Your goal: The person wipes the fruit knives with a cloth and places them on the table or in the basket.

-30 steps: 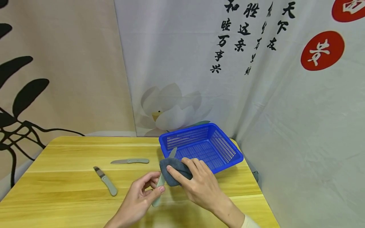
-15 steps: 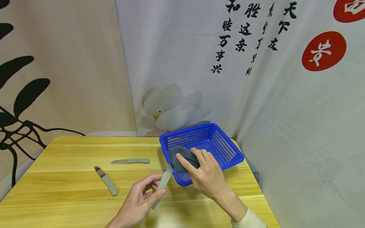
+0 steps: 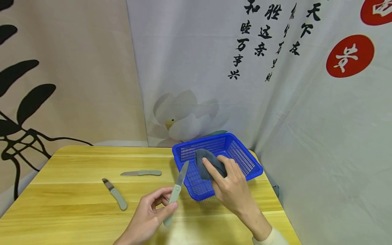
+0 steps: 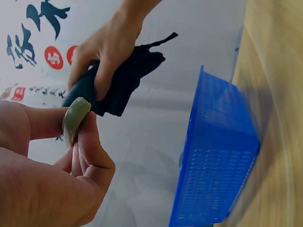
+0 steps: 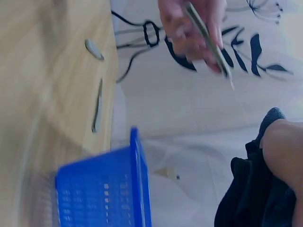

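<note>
In the head view my left hand (image 3: 150,212) grips a small knife (image 3: 175,195) by its pale green handle, thumb against the side. The bare metal blade points up and away, in front of the basket's near left edge. My right hand (image 3: 234,189) holds a folded dark grey cloth (image 3: 201,170), forefinger stretched along it, to the right of the blade and apart from it. The left wrist view shows the handle's butt end (image 4: 78,111) between thumb and fingers, with the cloth (image 4: 128,78) beyond. In the right wrist view the cloth (image 5: 251,189) hangs from the hand.
A blue slatted plastic basket (image 3: 196,144) stands at the table's back right, below the right hand. Two similar knives lie on the wooden table at the left: one knife (image 3: 149,173) sideways, another knife (image 3: 118,198) slanted nearer. Printed curtains rise behind and to the right.
The right hand has drawn the cloth up and rightward, off the blade, which shows fully. The left hand keeps its hold on the knife and has barely moved.
</note>
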A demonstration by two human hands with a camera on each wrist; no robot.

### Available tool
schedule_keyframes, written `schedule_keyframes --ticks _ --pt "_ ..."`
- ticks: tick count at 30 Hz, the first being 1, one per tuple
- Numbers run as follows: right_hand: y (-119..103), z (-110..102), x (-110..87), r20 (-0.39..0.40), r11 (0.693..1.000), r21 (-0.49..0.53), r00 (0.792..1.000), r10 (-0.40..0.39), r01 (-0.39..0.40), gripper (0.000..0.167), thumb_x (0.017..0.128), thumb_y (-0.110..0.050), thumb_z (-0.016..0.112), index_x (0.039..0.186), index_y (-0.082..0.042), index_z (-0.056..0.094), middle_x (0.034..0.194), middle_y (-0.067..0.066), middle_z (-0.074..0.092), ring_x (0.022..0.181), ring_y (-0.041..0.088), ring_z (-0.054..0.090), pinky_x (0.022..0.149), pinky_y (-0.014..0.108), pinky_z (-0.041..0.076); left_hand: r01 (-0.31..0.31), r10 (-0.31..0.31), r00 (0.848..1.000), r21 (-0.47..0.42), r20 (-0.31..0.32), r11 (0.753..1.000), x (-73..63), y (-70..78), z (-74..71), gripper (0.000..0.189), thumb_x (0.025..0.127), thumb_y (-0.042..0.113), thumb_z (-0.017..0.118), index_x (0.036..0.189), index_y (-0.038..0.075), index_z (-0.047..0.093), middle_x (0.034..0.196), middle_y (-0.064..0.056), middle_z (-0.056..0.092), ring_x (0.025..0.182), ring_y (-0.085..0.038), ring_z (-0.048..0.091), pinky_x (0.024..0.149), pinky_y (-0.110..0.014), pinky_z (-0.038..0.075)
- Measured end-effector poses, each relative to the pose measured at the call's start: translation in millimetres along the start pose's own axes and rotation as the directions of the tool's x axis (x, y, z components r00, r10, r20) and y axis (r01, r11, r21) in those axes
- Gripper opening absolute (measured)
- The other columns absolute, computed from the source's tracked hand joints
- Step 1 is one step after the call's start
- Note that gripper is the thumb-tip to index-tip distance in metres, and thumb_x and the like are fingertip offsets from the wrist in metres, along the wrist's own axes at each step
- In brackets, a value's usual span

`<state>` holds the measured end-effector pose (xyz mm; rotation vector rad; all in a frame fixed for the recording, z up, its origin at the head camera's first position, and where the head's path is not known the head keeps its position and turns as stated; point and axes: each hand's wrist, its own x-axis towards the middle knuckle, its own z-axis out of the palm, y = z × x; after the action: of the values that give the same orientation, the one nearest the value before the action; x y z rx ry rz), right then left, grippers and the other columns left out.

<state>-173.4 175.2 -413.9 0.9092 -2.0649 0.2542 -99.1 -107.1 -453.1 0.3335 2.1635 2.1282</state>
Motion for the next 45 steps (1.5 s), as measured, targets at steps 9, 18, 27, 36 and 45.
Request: schedule_keyframes --ticks 9,18,27,36,45 --pt "-41 -1 -3.2 0.065 0.989 0.012 0.987 -0.15 0.149 0.046 0.117 -0.019 0.043 0.155 -0.026 0.068 0.127 0.018 0.069 0.098 0.029 0.064 0.081 0.039 0.061 0.027 -0.027 0.998 -0.012 -0.048 1.0 3.7 2.3 -0.4 0.051 0.104 0.011 0.08 0.149 -0.008 0.064 0.112 -0.015 0.069 0.099 -0.011 0.07 0.089 -0.024 0.068" --pt "-55 1 -5.2 0.15 0.982 0.031 0.97 -0.191 0.189 0.063 0.098 -0.022 0.076 0.159 -0.03 0.064 0.131 0.015 0.069 0.1 0.028 0.065 0.087 0.038 0.062 0.031 -0.031 0.997 -0.004 -0.065 1.0 2.5 6.1 3.9 0.036 0.103 0.012 0.082 0.137 0.001 0.074 0.111 -0.013 0.069 0.096 -0.015 0.069 0.084 -0.025 0.067" --pt "-51 2 -4.5 0.147 0.982 0.039 0.971 -0.187 0.183 0.07 0.094 -0.02 0.082 0.16 -0.031 0.063 0.132 0.015 0.069 0.097 0.027 0.064 0.085 0.037 0.061 0.011 -0.01 0.999 0.01 -0.049 1.0 2.5 5.6 0.0 0.037 0.105 0.011 0.079 0.14 -0.002 0.072 0.109 -0.012 0.067 0.097 -0.013 0.067 0.083 -0.024 0.066" --pt "-44 6 -3.2 0.086 0.981 0.032 0.977 -0.193 0.191 0.065 0.095 -0.013 0.074 0.158 -0.029 0.066 0.131 0.016 0.071 0.099 0.028 0.072 0.085 0.038 0.064 -0.006 0.006 1.0 0.011 0.001 1.0 2.6 3.8 -4.0 0.045 0.109 0.013 0.075 0.147 -0.009 0.063 0.114 -0.017 0.068 0.1 -0.011 0.067 0.086 -0.024 0.066" --pt "-27 8 2.7 0.052 0.987 -0.031 0.986 -0.157 0.158 0.049 0.107 -0.019 0.065 0.155 -0.029 0.068 0.127 0.018 0.072 0.094 0.03 0.07 0.078 0.039 0.062 -0.054 0.053 0.998 0.022 0.035 0.998 -1.2 6.1 0.0 0.04 0.107 0.011 0.077 0.144 -0.003 0.069 0.11 -0.016 0.067 0.098 -0.012 0.067 0.086 -0.026 0.068"
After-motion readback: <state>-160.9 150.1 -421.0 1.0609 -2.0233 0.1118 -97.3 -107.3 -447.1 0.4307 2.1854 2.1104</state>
